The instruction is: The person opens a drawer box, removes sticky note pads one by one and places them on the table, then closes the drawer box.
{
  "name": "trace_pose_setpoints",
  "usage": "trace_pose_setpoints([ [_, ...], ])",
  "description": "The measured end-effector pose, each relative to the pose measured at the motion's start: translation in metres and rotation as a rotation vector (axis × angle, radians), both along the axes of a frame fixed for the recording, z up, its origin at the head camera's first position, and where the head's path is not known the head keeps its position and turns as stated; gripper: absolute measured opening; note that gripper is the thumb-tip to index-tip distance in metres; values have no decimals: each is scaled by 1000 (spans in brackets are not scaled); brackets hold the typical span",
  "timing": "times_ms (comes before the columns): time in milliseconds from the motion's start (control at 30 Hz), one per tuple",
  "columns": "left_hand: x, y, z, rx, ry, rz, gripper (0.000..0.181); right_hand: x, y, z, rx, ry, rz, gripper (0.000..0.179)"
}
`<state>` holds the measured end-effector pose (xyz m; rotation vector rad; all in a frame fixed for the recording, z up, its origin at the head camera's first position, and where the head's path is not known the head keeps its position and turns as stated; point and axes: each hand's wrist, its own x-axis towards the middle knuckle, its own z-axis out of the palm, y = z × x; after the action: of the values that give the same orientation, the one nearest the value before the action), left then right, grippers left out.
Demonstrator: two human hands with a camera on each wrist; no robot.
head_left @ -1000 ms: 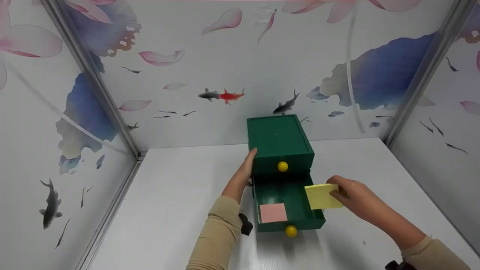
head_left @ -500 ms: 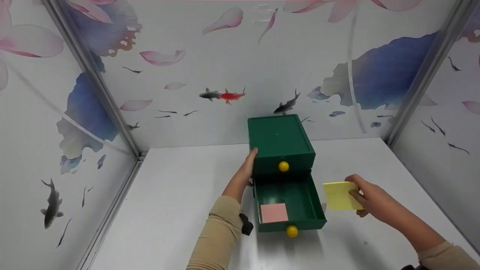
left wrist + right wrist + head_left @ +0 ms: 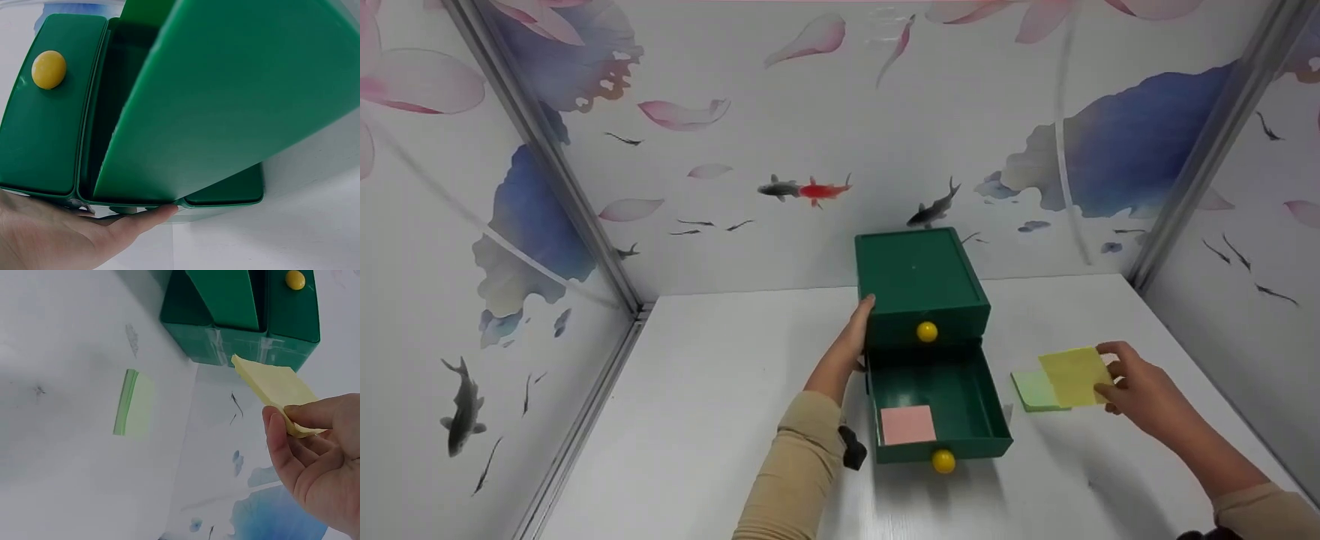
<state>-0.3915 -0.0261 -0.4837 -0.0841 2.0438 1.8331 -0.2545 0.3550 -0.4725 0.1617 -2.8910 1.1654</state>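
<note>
A green two-tier drawer cabinet (image 3: 919, 270) with yellow knobs stands at the back of the white table. Its lower drawer (image 3: 964, 397) is pulled out, and a pink sticky-note pad (image 3: 908, 425) lies in the front left of it. Along the cabinet's left side rests my left hand (image 3: 851, 341), fingers extended against the wall in the left wrist view. To the right of the drawer, my right hand (image 3: 1140, 386) pinches a yellow sticky-note pad (image 3: 1072, 375) between thumb and fingers. That pad is raised and overlaps a light green sticky-note pad (image 3: 1031, 388) on the table.
The upper drawer, with its yellow knob (image 3: 927, 331), is closed. White walls printed with fish and petals enclose the table (image 3: 720, 420) at the back and both sides. Metal corner posts (image 3: 1185, 172) rise at the rear.
My right hand has carried the yellow pad from the lower drawer's right edge further right. The green pad has come into sight beneath it. The left hand and cabinet stay in place.
</note>
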Motion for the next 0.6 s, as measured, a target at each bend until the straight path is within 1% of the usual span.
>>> trace_pose_setpoints([
  [133, 0, 1, 0, 1, 0, 2, 95, -3, 16, -9, -1, -6, -83, 40],
  [267, 1, 2, 0, -6, 6, -2, 95, -6, 30, -20, -31, -39, -130, 41],
  [400, 1, 2, 1, -14, 10, -4, 94, -10, 40, -31, -51, -56, -141, 44],
  [600, 0, 1, 1, -11, 10, 1, 92, -17, 46, -42, 13, -48, -127, 44],
])
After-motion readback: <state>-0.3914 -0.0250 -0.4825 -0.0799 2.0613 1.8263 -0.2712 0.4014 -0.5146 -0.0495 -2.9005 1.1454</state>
